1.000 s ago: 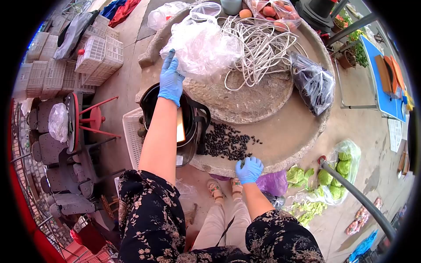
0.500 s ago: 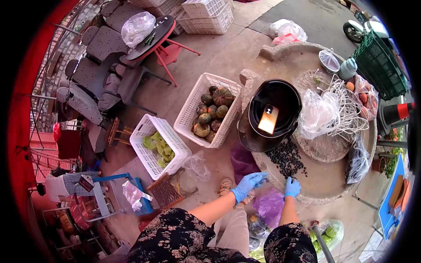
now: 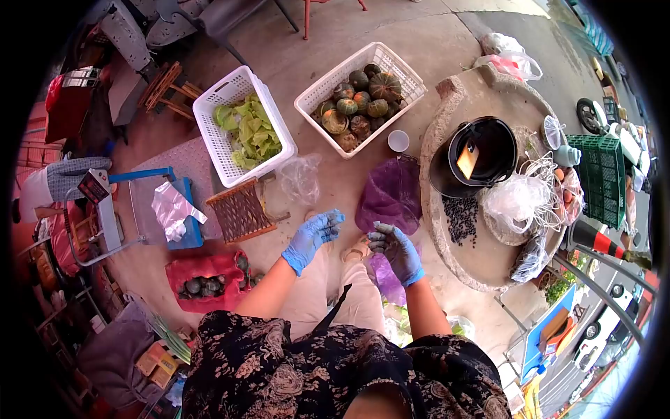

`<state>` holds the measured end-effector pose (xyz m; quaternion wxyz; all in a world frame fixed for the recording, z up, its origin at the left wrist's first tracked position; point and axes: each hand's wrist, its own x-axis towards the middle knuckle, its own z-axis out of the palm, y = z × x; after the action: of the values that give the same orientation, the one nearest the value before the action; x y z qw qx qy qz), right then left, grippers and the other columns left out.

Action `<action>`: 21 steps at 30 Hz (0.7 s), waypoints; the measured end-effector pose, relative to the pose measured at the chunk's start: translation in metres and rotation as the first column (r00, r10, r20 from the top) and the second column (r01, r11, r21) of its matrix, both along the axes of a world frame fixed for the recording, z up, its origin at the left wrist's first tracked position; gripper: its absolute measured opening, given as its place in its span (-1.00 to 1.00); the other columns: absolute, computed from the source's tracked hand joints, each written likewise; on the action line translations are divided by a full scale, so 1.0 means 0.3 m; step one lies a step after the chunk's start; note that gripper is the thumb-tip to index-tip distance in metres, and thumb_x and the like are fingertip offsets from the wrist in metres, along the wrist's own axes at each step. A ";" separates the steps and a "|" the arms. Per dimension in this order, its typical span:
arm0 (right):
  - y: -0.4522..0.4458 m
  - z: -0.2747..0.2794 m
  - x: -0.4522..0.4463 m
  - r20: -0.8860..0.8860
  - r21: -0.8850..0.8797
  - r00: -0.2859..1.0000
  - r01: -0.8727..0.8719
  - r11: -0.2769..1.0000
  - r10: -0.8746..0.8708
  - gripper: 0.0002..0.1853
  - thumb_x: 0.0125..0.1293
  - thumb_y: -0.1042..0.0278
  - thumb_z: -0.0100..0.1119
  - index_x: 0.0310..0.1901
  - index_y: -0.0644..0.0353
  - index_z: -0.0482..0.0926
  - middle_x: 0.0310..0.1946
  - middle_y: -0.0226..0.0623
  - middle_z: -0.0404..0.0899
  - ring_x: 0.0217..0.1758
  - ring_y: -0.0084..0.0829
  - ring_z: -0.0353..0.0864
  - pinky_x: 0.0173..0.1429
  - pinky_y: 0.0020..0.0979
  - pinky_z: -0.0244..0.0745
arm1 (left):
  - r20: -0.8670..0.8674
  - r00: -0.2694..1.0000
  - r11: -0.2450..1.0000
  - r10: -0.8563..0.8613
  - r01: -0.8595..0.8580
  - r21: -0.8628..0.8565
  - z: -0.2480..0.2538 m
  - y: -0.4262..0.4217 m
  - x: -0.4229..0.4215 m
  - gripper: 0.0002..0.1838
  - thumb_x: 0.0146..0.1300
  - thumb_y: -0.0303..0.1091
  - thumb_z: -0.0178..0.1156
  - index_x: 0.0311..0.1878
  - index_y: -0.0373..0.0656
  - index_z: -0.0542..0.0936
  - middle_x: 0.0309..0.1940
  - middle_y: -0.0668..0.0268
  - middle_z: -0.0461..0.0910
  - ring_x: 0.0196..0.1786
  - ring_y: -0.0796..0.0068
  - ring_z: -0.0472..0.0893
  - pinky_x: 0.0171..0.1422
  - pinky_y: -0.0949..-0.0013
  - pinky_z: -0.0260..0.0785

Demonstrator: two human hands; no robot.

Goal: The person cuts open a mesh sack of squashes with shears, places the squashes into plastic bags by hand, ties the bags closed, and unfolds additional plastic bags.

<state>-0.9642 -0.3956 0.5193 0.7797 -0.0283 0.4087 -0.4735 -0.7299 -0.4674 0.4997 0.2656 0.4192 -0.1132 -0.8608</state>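
Both my hands wear blue gloves and are held in front of my body, apart from each other. My left hand [image 3: 314, 238] has its fingers extended to the right, with nothing visible in them. My right hand [image 3: 399, 253] is turned palm up, fingers loosely curved and apart, its fingertips darkly soiled; I see nothing held. A dark purple mesh bag [image 3: 392, 194] lies just beyond my right hand, and a brighter purple bag [image 3: 385, 278] is below it. To the right, small black bean-like pieces [image 3: 460, 220] are spread on a round stone basin [image 3: 441, 241].
On the basin stand a black bucket [image 3: 447, 171] with a phone-like rectangle [image 3: 467, 160], clear plastic bags [image 3: 515, 202] and white cord [image 3: 551, 178]. Beyond are a crate of pumpkins [image 3: 307, 105], a crate of leafy greens [image 3: 279, 157] and a white cup [image 3: 398, 141]. A red net bag [image 3: 183, 269] lies left.
My right hand has left the basin's rim beside the black pieces and turned palm up nearer my left hand. The view has shifted, now showing the red net bag at the left.
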 end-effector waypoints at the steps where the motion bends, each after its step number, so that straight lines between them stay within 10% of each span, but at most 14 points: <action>1: -0.029 0.012 0.060 0.010 -0.001 1.000 -0.028 1.000 0.028 -0.56 0.29 0.11 -0.14 0.06 0.27 0.38 -0.18 -0.22 0.52 -0.20 -0.41 0.50 -0.01 -0.42 0.37 | -0.004 1.000 0.999 0.022 -0.022 0.028 0.004 0.009 0.048 -0.61 0.27 -0.25 -0.04 0.11 -0.22 0.40 -0.01 0.25 0.50 -0.13 0.49 0.51 0.05 0.41 0.34; 12: -0.331 0.034 0.454 0.034 0.022 0.977 -0.210 0.977 0.209 -0.56 0.30 0.06 -0.14 0.02 0.25 0.41 -0.20 -0.24 0.52 -0.20 -0.45 0.47 0.01 -0.42 0.33 | 0.019 0.922 0.921 0.386 -0.386 0.043 0.079 -0.038 0.578 -0.65 0.23 -0.29 0.01 0.07 -0.19 0.44 -0.03 0.24 0.51 -0.13 0.49 0.51 0.02 0.40 0.36; 21: -0.548 -0.105 0.474 0.190 0.247 0.973 -0.180 0.952 0.135 -0.58 0.31 0.03 -0.17 -0.04 0.20 0.44 -0.29 -0.30 0.53 -0.29 -0.40 0.50 -0.10 -0.39 0.40 | 0.016 0.927 0.927 0.374 -0.374 0.038 0.076 -0.266 0.494 -0.63 0.23 -0.27 0.02 0.07 -0.20 0.44 -0.01 0.23 0.50 -0.14 0.50 0.51 0.02 0.39 0.36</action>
<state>-0.8219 -0.5599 0.4878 0.8441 0.0832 0.3958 -0.3521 -0.5816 -0.5471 0.5225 0.4156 0.4421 -0.0149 -0.7947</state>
